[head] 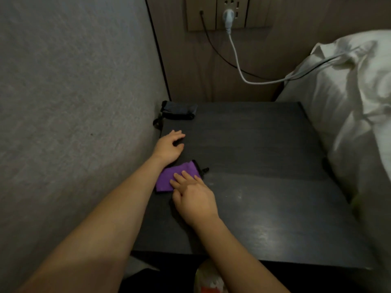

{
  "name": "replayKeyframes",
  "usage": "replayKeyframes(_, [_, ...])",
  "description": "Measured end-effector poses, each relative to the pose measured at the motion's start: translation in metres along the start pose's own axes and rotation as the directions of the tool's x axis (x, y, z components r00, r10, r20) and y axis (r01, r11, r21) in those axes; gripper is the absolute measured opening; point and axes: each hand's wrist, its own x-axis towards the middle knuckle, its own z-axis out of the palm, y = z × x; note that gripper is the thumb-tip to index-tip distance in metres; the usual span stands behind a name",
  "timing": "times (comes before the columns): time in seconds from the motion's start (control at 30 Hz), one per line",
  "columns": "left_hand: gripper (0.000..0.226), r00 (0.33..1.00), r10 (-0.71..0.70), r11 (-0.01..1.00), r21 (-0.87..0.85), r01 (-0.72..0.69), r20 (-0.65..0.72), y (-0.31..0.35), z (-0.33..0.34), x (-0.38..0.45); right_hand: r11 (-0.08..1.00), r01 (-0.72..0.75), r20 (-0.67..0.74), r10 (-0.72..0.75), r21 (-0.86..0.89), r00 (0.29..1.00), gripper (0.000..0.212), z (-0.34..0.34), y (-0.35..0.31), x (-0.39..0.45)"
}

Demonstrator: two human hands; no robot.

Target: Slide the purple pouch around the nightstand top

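Note:
A small purple cloth pouch [167, 178] with a black edge and a black clip lies flat near the left side of a dark nightstand [264, 161]. My right hand [193, 196] rests on the pouch with straight fingers pressing its right half. My left hand [169, 145] lies just beyond the pouch on the tabletop, fingers loosely curled, holding nothing; its wrist covers the pouch's far left corner. A folded dark blue pouch [178, 111] with black straps sits at the far left corner of the nightstand.
A grey wall [74, 102] borders the left side. A white pillow and bedding [349, 106] press against the right edge. A white cable [237, 60] and a black cable run from wall sockets [228, 13] toward the pillow. A plastic bag [209, 280] lies below the front edge.

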Motion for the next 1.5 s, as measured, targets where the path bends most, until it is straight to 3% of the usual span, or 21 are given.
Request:
replayKeyframes(0.13, [0.042,1.0,-0.015,1.0,-0.014,0.015,-0.017,0.001,-0.003,0.0,0.996,-0.084,-0.126,0.087,0.032,0.988,0.065,-0.012,0.025,-0.01])
replayKeyframes(0.33, [0.041,0.997,0.005,0.999,0.049,-0.001,-0.075,-0.003,0.004,-0.001,0.971,-0.237,-0.209,0.227,-0.021,0.951,0.073,-0.037,0.078,-0.034])
replayKeyframes(0.43, [0.04,0.994,0.002,0.998,0.056,0.004,-0.107,-0.003,0.006,0.0,0.942,-0.334,-0.249,0.319,-0.021,0.914,0.072,-0.057,0.114,-0.05])
replayKeyframes(0.6, [0.04,0.994,0.021,0.996,0.085,-0.012,-0.104,-0.003,0.007,-0.001,0.85,-0.518,-0.339,0.462,-0.094,0.82,0.034,-0.108,0.168,-0.082])
replayKeyframes(0.77, [0.042,0.993,0.056,0.99,0.137,-0.042,-0.104,-0.003,0.012,-0.007,0.776,-0.625,-0.392,0.55,-0.088,0.737,0.037,-0.125,0.191,-0.108])
replayKeyframes(0.97, [0.042,0.993,0.058,0.985,0.167,-0.041,-0.1,-0.002,0.014,-0.012,0.692,-0.715,-0.384,0.636,-0.101,0.67,0.043,-0.11,0.165,-0.102])
replayKeyframes(1.23, [0.047,0.998,0.041,0.968,0.246,-0.053,0.057,-0.001,0.004,-0.012,0.809,-0.574,-0.355,0.503,-0.127,0.788,0.043,-0.05,0.083,-0.059])
replayKeyframes(1.3, [0.048,0.996,0.035,0.973,0.224,-0.051,0.076,-0.002,0.002,-0.013,0.866,-0.485,-0.38,0.412,-0.118,0.828,0.038,-0.031,0.058,-0.044])
replayKeyframes(1.5, [0.041,0.998,0.003,0.999,0.052,-0.006,0.064,-0.004,-0.003,-0.011,0.944,-0.3,-0.237,0.263,-0.135,0.935,0.042,0.007,-0.006,-0.019])
